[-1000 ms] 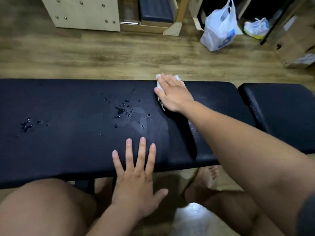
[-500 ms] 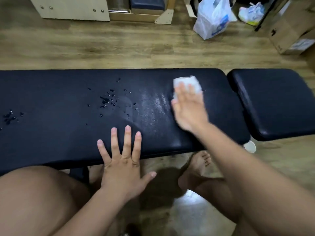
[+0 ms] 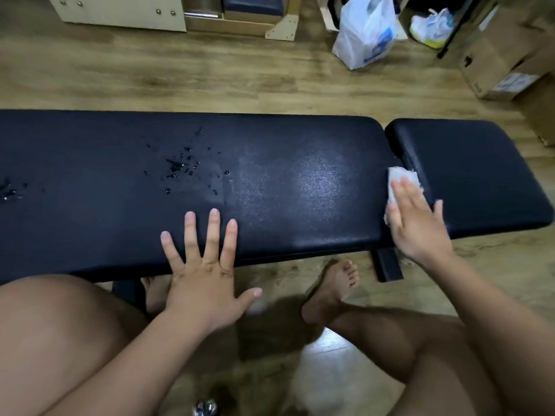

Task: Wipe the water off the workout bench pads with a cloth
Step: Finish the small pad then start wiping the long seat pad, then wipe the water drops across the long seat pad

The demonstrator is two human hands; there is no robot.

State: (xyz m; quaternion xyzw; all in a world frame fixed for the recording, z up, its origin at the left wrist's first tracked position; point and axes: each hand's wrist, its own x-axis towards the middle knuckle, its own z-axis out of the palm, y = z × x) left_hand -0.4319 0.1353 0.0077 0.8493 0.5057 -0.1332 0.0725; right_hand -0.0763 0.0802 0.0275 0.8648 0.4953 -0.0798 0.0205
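The cloth point(image 3: 401, 179) is half hidden under the flat right hand point(image 3: 417, 225); the left hand point(image 3: 204, 277) is spread flat on the pad point(image 3: 90, 229).

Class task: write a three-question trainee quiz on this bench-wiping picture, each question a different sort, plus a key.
1. True or false: the left hand rests open on the long pad, holding nothing.
2. Where does the right hand press the cloth? A) middle of the long pad B) at the gap between the long pad and the short pad C) the long pad's far left end
3. Fill in: water drops lie on the ___ pad.
Key: 1 true; 2 B; 3 long.
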